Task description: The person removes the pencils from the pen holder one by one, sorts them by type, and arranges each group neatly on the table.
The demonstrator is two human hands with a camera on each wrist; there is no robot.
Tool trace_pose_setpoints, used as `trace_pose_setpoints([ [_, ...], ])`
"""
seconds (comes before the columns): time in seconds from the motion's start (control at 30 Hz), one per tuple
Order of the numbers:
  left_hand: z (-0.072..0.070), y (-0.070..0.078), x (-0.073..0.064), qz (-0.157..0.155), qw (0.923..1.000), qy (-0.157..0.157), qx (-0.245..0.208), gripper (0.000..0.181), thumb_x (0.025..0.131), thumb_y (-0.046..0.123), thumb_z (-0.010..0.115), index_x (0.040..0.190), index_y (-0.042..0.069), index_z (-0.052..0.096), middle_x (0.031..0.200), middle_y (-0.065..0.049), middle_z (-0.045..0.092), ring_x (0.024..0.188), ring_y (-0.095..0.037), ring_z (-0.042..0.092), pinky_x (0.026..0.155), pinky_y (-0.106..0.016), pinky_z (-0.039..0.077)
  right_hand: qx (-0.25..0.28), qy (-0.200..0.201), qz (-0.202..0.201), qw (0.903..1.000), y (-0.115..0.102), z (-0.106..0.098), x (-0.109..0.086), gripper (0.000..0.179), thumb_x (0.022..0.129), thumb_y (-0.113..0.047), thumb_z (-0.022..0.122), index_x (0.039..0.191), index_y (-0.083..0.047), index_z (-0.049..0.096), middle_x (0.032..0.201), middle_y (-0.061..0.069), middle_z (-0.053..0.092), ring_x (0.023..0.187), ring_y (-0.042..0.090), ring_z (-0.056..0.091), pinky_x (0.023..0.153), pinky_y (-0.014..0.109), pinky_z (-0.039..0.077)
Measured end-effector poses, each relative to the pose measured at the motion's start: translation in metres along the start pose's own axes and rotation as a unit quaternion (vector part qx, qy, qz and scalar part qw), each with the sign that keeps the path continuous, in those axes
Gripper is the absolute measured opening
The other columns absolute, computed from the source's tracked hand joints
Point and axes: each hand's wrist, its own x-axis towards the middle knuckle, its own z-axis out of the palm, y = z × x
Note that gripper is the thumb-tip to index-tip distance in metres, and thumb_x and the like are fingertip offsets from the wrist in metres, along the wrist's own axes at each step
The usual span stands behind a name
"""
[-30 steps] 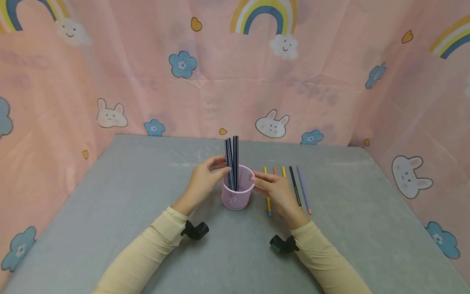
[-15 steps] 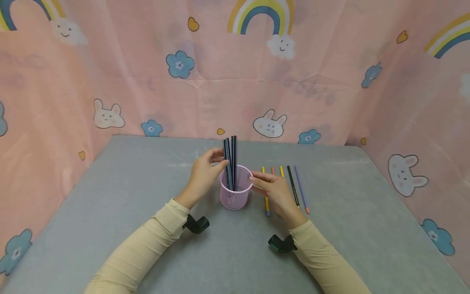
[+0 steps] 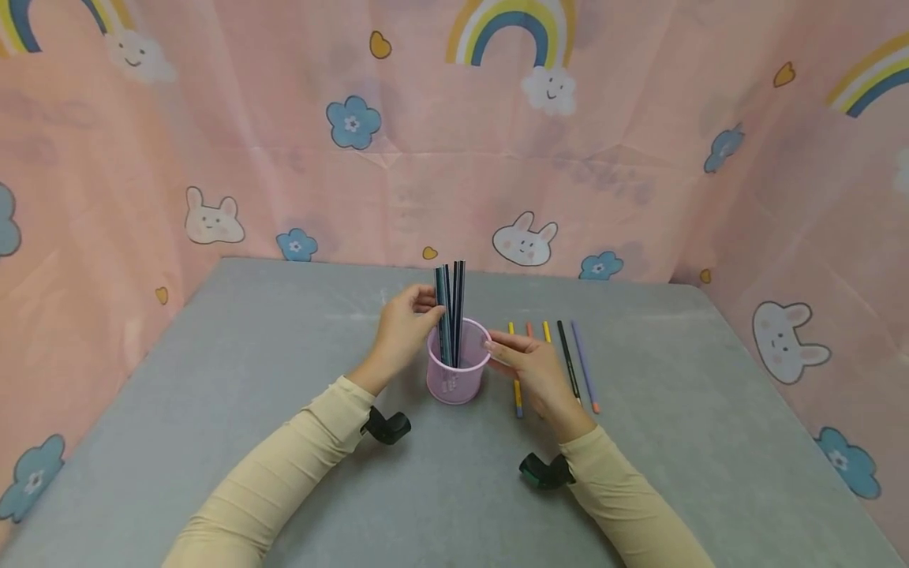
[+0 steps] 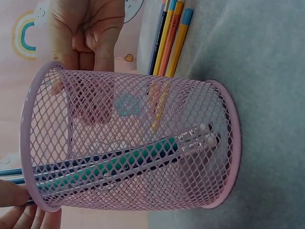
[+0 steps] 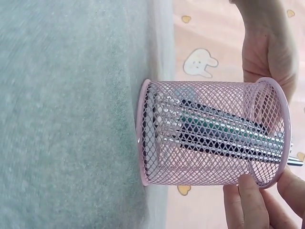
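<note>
A creased pink backdrop faces you beyond the gray table, printed with rainbows, smiling clouds, rabbit heads, blue flowers and small orange hearts.

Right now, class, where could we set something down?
Bare: the table left of the left sleeve, and right of the purple pencil. Crowded: the middle, where the left hand pinches dark pencils and the right hand holds the pink cup beside loose pencils.

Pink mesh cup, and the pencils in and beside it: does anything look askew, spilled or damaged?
Nothing stands out. The pink mesh cup stands upright on the grey table, the dark pencils inside lean only slightly, and the coloured pencils lie in a row.
</note>
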Motion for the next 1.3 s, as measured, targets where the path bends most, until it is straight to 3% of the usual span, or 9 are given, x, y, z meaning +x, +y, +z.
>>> trace_pose_setpoints([
  [0.27, -0.009, 0.008, 0.006, 0.007, 0.9999, 0.012, -0.001, 0.029, 0.094, 0.011, 0.067, 0.120, -0.001, 0.063, 0.112, -0.018, 0.070, 0.103, -0.030, 0.068, 0.090, -0.038, 0.058, 0.004, 0.004, 0.007, 1.0000, -0.001, 0.000, 0.001, 0.036, 0.096, -0.012, 0.066, 0.128, 0.004, 0.064, 0.132, 0.019, 0.065, 0.118, 0.025, 0.066, 0.095, 0.034, 0.055],
  [0.53, -0.022, 0.021, 0.009, 0.021, 0.9995, 0.013, -0.021, 0.032, 0.095, 0.009, 0.066, 0.123, -0.005, 0.060, 0.114, -0.020, 0.068, 0.103, -0.029, 0.068, 0.084, -0.030, 0.061, 0.004, -0.004, 0.001, 1.0000, -0.004, 0.000, 0.002, 0.037, 0.096, -0.012, 0.066, 0.128, 0.004, 0.063, 0.135, 0.021, 0.062, 0.121, 0.028, 0.064, 0.093, 0.032, 0.056],
  [0.73, -0.028, 0.033, 0.007, 0.038, 0.9974, 0.006, -0.061, 0.028, 0.094, 0.008, 0.067, 0.119, -0.003, 0.063, 0.109, -0.020, 0.068, 0.096, -0.026, 0.069, 0.080, -0.024, 0.061, -0.003, -0.004, 0.008, 1.0000, -0.004, -0.001, 0.002, 0.038, 0.095, -0.014, 0.067, 0.129, 0.002, 0.063, 0.135, 0.020, 0.063, 0.123, 0.030, 0.062, 0.094, 0.032, 0.056],
  [0.97, -0.038, 0.045, 0.002, 0.070, 0.9919, 0.026, -0.103, 0.027, 0.092, 0.008, 0.070, 0.118, 0.002, 0.067, 0.111, -0.017, 0.070, 0.096, -0.021, 0.070, 0.080, -0.024, 0.061, 0.003, -0.010, 0.008, 0.9999, -0.002, -0.002, 0.001, 0.037, 0.096, -0.013, 0.066, 0.129, 0.003, 0.063, 0.135, 0.020, 0.063, 0.124, 0.030, 0.062, 0.095, 0.033, 0.056],
  [1.3, -0.052, 0.056, -0.002, 0.074, 0.9902, 0.031, -0.114, 0.032, 0.091, 0.008, 0.071, 0.122, 0.000, 0.066, 0.114, -0.020, 0.069, 0.091, -0.009, 0.067, 0.080, -0.022, 0.061, 0.000, -0.006, 0.015, 0.9999, -0.001, -0.003, 0.000, 0.036, 0.096, -0.015, 0.067, 0.128, 0.001, 0.065, 0.133, 0.017, 0.065, 0.123, 0.028, 0.063, 0.096, 0.034, 0.055],
])
